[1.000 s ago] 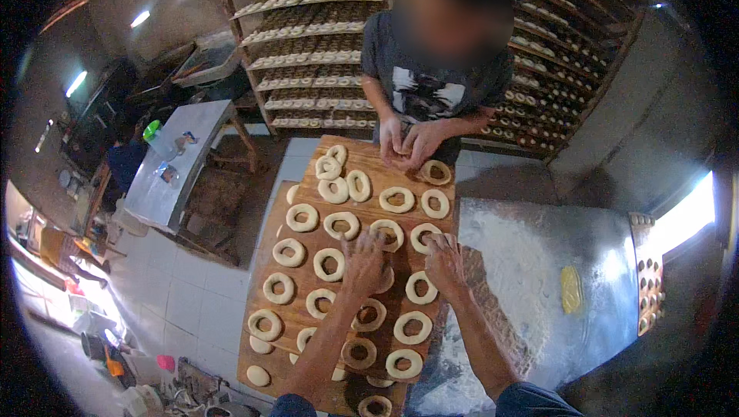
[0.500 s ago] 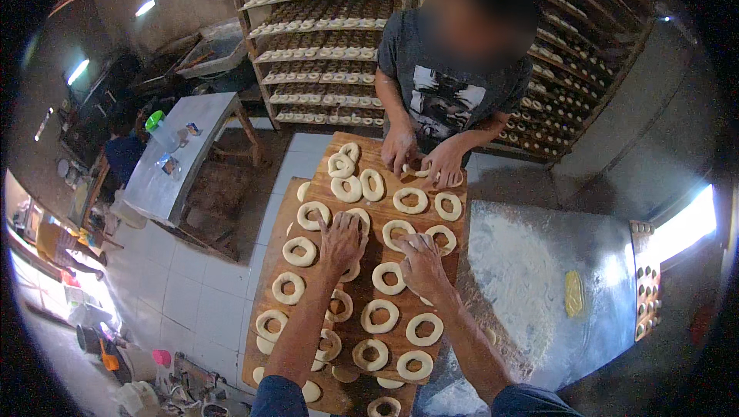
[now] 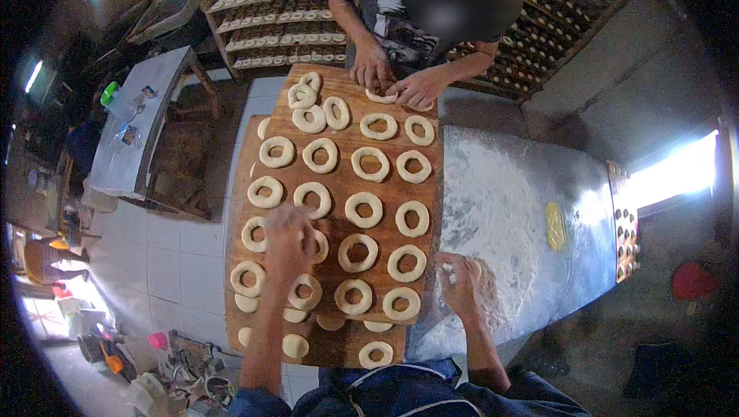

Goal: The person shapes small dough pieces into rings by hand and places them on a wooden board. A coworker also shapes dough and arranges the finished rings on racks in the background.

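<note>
Rows of pale dough rings (image 3: 369, 165) lie on a wooden board (image 3: 362, 101), with a second board beneath holding more rings and discs. Blurred by motion, my left hand (image 3: 296, 232) hovers over rings at the board's middle left; its fingertips are unclear. At the floury metal table (image 3: 500, 201), just beyond the board's right edge, my right hand (image 3: 462, 278) has curled fingers on a small pale piece of dough (image 3: 477, 270). A co-worker's hands (image 3: 416, 90) touch a ring at the board's far end.
Shelves of shaped dough (image 3: 277, 20) stand behind the co-worker (image 3: 385, 32). A metal-topped table (image 3: 146, 109) with containers is at left. Yellow material (image 3: 553, 226) lies on the floury table. A narrow tray (image 3: 625, 240) is at far right; buckets (image 3: 92, 349) sit lower left.
My right hand has moved down and right, off the rings to the board's right edge. My left hand has shifted left and toward me. The co-worker's hands spread over a ring; the view has shifted.
</note>
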Demonstrator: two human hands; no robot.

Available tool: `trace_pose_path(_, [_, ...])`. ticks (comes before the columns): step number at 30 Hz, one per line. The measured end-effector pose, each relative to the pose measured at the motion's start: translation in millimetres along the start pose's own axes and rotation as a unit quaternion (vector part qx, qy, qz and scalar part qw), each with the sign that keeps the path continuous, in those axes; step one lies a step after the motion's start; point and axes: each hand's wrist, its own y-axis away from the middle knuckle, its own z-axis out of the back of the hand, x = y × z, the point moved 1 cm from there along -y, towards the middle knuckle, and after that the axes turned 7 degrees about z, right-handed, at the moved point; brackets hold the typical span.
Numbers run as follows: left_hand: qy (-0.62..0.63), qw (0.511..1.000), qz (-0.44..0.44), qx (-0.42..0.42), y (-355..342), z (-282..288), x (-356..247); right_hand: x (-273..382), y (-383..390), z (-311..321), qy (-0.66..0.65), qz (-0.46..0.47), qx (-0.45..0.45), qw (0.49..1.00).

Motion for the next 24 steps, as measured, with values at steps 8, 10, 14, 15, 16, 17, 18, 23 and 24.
trace_pose_path(8, [-0.033,0.997,0.012,-0.066,87,-38,-76,36,8,-14,0.141,0.180,0.119,0.966])
trace_pose_path(10, [-0.062,0.993,0.041,-0.087,74,-52,-65,37,9,-11,0.133,0.185,0.111,0.967])
trace_pose_path(14, [-0.131,0.990,0.049,-0.022,50,-71,-47,46,9,-6,0.091,0.209,0.054,0.972])
trace_pose_path(15, [-0.144,0.988,0.048,-0.009,48,-70,-47,48,10,-5,0.083,0.210,0.047,0.973])
trace_pose_path(16, [-0.157,0.986,0.048,0.005,46,-69,-47,50,11,-5,0.070,0.209,0.042,0.975])
trace_pose_path(17, [-0.159,0.987,0.024,-0.021,48,-70,-44,49,15,-6,0.056,0.204,0.037,0.977])
trace_pose_path(18, [-0.160,0.986,-0.001,-0.048,50,-69,-41,49,18,-6,0.042,0.199,0.032,0.979])
trace_pose_path(23, [-0.182,0.965,0.132,-0.135,57,-22,-10,46,36,-1,0.012,0.182,0.002,0.983])
trace_pose_path(24, [-0.193,0.965,0.132,-0.116,57,-16,-5,43,40,-1,0.006,0.189,-0.013,0.982])
